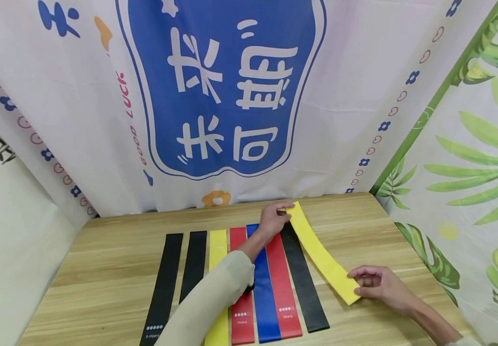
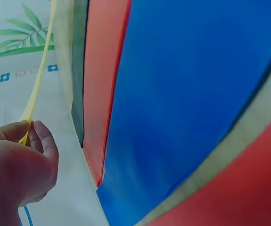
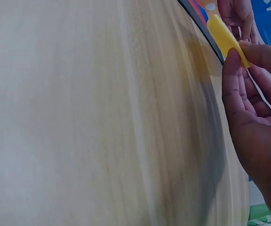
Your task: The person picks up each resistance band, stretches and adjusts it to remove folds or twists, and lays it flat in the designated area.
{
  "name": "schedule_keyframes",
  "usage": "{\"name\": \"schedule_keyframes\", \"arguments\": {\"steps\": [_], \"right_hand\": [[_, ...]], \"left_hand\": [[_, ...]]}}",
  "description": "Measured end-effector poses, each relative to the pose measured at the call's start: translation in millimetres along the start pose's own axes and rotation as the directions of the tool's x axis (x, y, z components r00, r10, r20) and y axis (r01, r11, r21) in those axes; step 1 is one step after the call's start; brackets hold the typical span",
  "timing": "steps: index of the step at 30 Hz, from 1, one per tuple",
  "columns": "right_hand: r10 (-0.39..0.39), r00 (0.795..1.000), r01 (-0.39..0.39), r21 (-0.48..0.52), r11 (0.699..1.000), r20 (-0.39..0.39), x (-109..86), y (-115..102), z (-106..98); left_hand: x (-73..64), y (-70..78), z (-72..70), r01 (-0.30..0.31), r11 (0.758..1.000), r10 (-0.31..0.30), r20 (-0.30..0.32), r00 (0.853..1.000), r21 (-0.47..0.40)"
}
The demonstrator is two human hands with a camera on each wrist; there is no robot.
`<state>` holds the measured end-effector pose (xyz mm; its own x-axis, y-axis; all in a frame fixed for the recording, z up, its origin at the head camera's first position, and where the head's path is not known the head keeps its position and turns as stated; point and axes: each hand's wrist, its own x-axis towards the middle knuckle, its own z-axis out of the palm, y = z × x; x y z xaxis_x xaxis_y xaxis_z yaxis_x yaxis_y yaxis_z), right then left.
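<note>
A yellow resistance band (image 1: 320, 252) stretches between my two hands, slanting down to the right above the table. My left hand (image 1: 272, 222) pinches its far end between thumb and fingers; the left wrist view shows this pinch edge-on. At the near end, my right hand (image 1: 380, 287) grips the band with thumb and fingertips. Left of it lie a black band (image 1: 305, 283), a red band (image 1: 283, 288) and a blue band (image 1: 263, 288), the red and blue touching or overlapping. My left forearm partly hides another red band (image 1: 243, 321) and a flat yellow band (image 1: 217, 247).
Farther left on the wooden table (image 1: 97, 269) lie two more black bands, an inner one (image 1: 194, 254) and an outer one (image 1: 164, 278). A printed white curtain (image 1: 340, 96) hangs behind the table's back edge. A leaf-patterned cloth (image 1: 469, 192) hangs on the right.
</note>
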<state>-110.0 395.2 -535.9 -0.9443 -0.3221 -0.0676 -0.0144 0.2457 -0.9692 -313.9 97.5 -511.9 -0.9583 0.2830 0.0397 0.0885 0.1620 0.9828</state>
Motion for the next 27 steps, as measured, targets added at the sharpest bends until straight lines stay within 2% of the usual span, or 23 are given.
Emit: {"name": "schedule_keyframes", "arguments": {"steps": [3,6,11,16,27], "right_hand": [[0.021,0.999,-0.021,0.012,1.0,0.043,-0.2,-1.3,1.0],[0.032,0.996,-0.034,0.031,0.999,0.082,-0.1,-1.9,2.8],[0.043,0.989,-0.054,0.069,0.996,0.142,-0.7,-2.1,7.0],[0.043,0.986,-0.056,0.08,0.995,0.163,-1.8,0.1,10.8],[0.035,0.987,-0.044,0.048,0.998,0.16,-3.0,4.8,16.8]], "left_hand": [[-1.8,-0.1,2.5,-0.04,0.996,0.037,0.045,0.998,0.077],[-2.1,-1.6,5.8,-0.065,0.992,0.056,0.083,0.995,0.111],[-0.9,-6.0,10.8,-0.096,0.983,0.078,0.119,0.99,0.154],[1.4,-9.8,14.7,-0.145,0.967,0.117,0.14,0.983,0.211],[3.4,-10.9,21.5,-0.139,0.955,0.096,0.168,0.981,0.263]]}}
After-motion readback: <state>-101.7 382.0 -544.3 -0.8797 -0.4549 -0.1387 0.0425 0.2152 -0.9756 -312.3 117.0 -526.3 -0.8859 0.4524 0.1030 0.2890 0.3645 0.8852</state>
